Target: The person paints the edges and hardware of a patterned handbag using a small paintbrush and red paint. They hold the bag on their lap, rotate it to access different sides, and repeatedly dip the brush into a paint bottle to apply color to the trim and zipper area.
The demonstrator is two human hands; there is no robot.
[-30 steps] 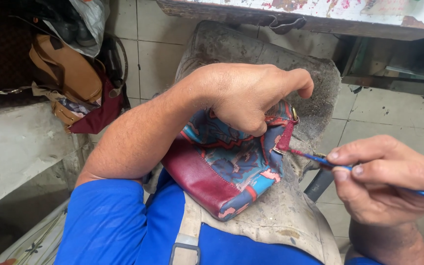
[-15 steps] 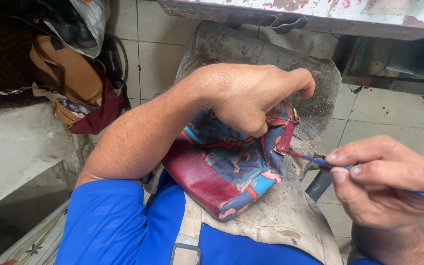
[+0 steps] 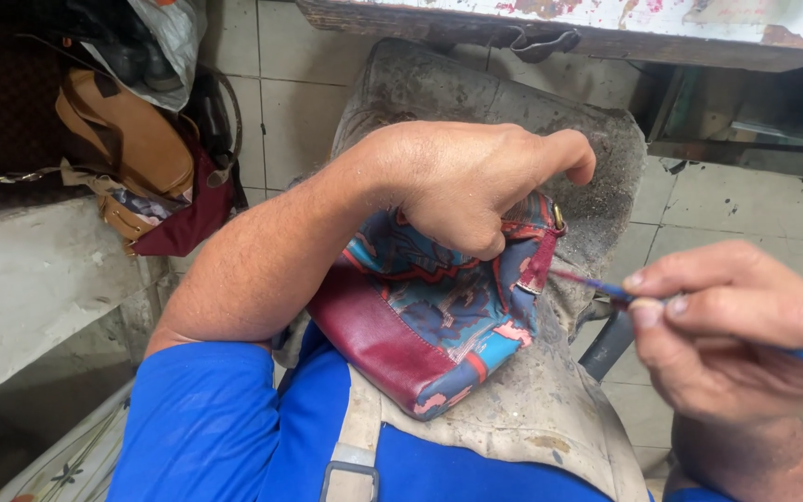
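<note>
A small fabric bag [image 3: 429, 321] with a blue, red and pink pattern and a maroon leather base lies on my lap, over a dirty grey apron [image 3: 522, 409]. My left hand [image 3: 476, 181] presses down on the bag's top edge with curled fingers, gripping it near the maroon strap tab [image 3: 539, 265]. My right hand [image 3: 736, 330] pinches a thin blue paintbrush [image 3: 606, 290]. The brush tip touches the maroon tab beside a small metal ring.
A tan leather bag [image 3: 127, 139] and a maroon piece lie on a white ledge [image 3: 30, 288] at the left. A paint-stained wooden board [image 3: 550, 23] runs along the top. Tiled wall and floor surround my knees.
My right hand has drawn a little nearer to the camera, the brush tip staying at the maroon tab. The left hand keeps its grip on the bag.
</note>
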